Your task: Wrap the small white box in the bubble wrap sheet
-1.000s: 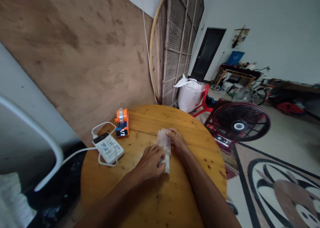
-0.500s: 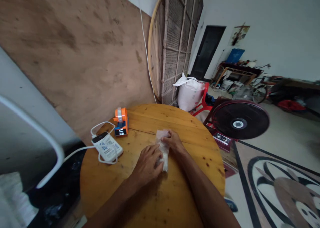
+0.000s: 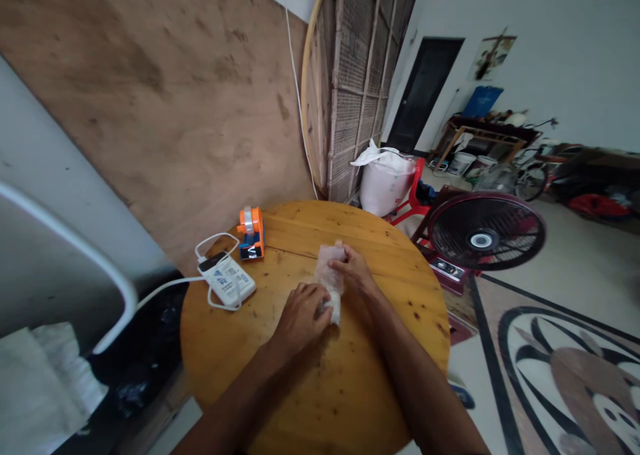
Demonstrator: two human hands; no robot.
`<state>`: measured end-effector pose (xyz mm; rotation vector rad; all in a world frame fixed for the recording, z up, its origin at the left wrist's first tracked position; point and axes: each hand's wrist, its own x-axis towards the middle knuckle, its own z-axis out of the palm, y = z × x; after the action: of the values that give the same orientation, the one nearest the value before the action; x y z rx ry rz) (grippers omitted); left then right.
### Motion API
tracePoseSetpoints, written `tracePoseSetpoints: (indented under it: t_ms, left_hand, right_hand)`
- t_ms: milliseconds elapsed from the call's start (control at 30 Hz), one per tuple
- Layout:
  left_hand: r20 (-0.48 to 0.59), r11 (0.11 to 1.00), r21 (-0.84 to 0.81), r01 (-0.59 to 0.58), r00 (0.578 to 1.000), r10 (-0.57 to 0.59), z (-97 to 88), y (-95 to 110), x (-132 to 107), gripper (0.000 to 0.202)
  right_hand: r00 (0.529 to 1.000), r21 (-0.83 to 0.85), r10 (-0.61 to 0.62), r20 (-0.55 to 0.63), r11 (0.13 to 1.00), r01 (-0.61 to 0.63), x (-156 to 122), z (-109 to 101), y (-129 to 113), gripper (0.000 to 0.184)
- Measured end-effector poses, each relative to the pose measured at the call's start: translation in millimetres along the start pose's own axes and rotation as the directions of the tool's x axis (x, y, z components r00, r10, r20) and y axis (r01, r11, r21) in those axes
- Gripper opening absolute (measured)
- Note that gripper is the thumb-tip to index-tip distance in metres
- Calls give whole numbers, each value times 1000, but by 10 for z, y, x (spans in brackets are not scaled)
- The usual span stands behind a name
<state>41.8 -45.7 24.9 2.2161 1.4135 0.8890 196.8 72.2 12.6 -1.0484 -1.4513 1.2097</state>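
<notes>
A strip of clear bubble wrap (image 3: 329, 263) lies on the round wooden table (image 3: 295, 395), between my hands. My left hand (image 3: 304, 314) is closed over its near end, fingers curled, and hides part of it. On the far right edge, my right hand (image 3: 357, 274) grips the wrap with the thumb on top and the fingers at the side. The far part of the wrap looks flat, while the near end is bunched. Whether anything is inside it, I cannot tell.
An orange and blue tape dispenser (image 3: 253, 234) stands near the table's far left edge. Beside it lies a white power bank (image 3: 231, 283) with a white cable. A dark red fan (image 3: 485, 232) stands beyond the right edge, and a white sack (image 3: 385, 185) sits behind the table.
The far part of the bubble wrap now lies more spread out and shows wider. Both hands remain on it. My view has shifted slightly, moving the table items a little right and up.
</notes>
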Motion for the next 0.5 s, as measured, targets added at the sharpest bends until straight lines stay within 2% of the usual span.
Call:
tracePoseSetpoints:
  t_ms: [133,300,500]
  left_hand:
    - [-44,999,-33,24,999,-26,22,-18,-26,13]
    - [-82,992,-107,74,993,-83,76,-35,-58,16]
    - [-129,980,-177,95,985,-119,126,-49,-79,17]
  right_hand:
    - [999,73,30,32,997,-32,-87,32,-174,37]
    - [996,100,46,77,993,-54,-358,80,-388,30]
    - [1000,24,-15,-24,1000,16,-709,166,-430,26]
